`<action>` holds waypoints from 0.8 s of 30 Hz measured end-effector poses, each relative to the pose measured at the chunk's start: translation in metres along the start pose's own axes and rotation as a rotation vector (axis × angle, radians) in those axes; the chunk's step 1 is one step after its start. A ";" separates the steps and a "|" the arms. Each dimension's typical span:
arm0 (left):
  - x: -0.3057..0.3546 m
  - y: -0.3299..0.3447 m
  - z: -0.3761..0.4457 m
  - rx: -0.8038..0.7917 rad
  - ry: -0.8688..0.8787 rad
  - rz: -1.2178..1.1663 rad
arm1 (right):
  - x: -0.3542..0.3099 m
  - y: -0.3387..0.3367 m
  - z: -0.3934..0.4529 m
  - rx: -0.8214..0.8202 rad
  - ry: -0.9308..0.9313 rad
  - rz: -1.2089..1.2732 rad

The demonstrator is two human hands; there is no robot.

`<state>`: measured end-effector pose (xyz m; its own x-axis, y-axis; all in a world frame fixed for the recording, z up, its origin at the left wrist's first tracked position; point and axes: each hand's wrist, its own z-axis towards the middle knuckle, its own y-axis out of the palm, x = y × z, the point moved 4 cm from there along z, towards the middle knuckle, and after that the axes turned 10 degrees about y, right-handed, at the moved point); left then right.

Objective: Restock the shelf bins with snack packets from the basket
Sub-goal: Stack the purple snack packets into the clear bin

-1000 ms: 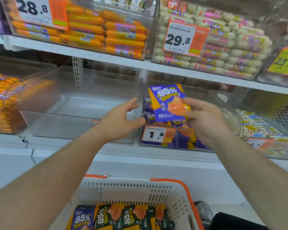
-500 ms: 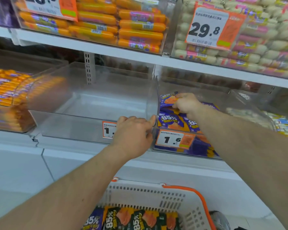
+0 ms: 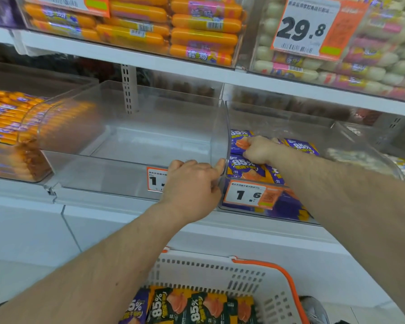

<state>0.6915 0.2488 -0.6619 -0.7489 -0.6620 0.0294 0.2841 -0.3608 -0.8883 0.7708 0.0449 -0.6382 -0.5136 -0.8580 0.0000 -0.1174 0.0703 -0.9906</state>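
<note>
I've got my left hand curled over the front rim of the clear bin at dead centre, fingers hooked on the lip, thumb up against its right corner. That hand covers half the bin's price tag, so I read only a "1". At two o'clock from it my right hand is down inside the neighbouring bin, fingers bent onto a purple snack packet; I can't see whether they pinch it or just press it flat. More purple packets lie under my wrist, partly masked by the "1.6" label. At six o'clock the white basket with its orange handle is cut off by the frame edge, its packets only half showing. At nine o'clock orange sausages blur through plastic. At one o'clock hangs the "29.8" tag.
</note>
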 end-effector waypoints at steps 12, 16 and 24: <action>0.007 -0.008 -0.023 0.217 -0.034 0.054 | 0.004 -0.018 -0.038 0.149 0.089 0.281; 0.021 -0.004 -0.048 -0.061 0.093 -0.005 | -0.004 -0.023 -0.117 0.772 -0.188 0.462; -0.021 0.054 -0.124 -1.128 -0.031 -0.128 | -0.034 0.175 -0.195 0.130 -0.286 0.761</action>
<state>0.6482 0.3250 -0.7673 -0.7141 -0.6844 0.1471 -0.5066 0.3602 -0.7833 0.6021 0.1857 -0.7851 -0.1745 -0.6972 -0.6953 0.2838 0.6405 -0.7136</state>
